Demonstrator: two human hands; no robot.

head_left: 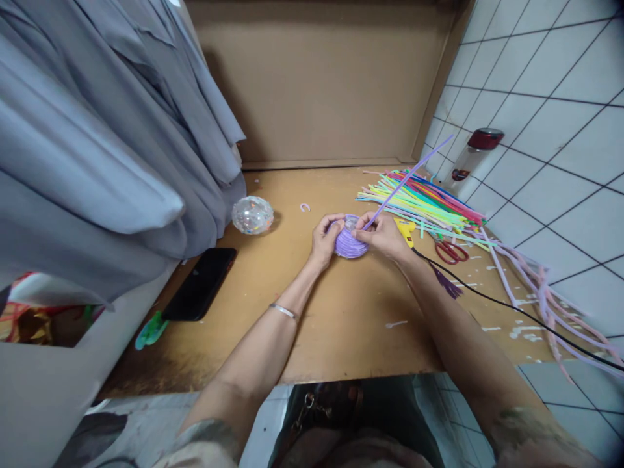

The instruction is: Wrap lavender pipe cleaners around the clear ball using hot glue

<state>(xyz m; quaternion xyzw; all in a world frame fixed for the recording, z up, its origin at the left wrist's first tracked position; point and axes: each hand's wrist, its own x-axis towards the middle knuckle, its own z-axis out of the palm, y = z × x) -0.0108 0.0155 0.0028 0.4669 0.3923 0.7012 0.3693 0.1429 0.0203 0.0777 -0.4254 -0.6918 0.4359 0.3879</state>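
Near left: white panel with an opening; red and gold stuff inside, too blurred to name. Next, on the tabletop, a black phone lies flat, a green piece at its near end. Both well left, so probably parked there to keep the middle free for the hands.

Near right: loose pink and purple strands trail past the table edge. Purple tassel and red-handled scissors just right of the right forearm, likely for easy reach.

Middle: purple-wrapped ball between both hands; can't tell if it touches the table. Left hand closed around its left side, thumb near the top, probably to steady it. Right hand pinches a purple strand at the ball's upper right; free length sticks up to far right, presumably to keep it out of the way. Clear core shows at the top, unwrapped.

Yellow tool, looks like a glue gun, just beyond the right hand, black cord led off right, away from the work.

Left: clear faceted globe, can't tell if anything's inside. Pink curl right of it.

Far right: multicolour stem pile, mostly aligned, then clear bottle, dark-red lid on; contents unclear.
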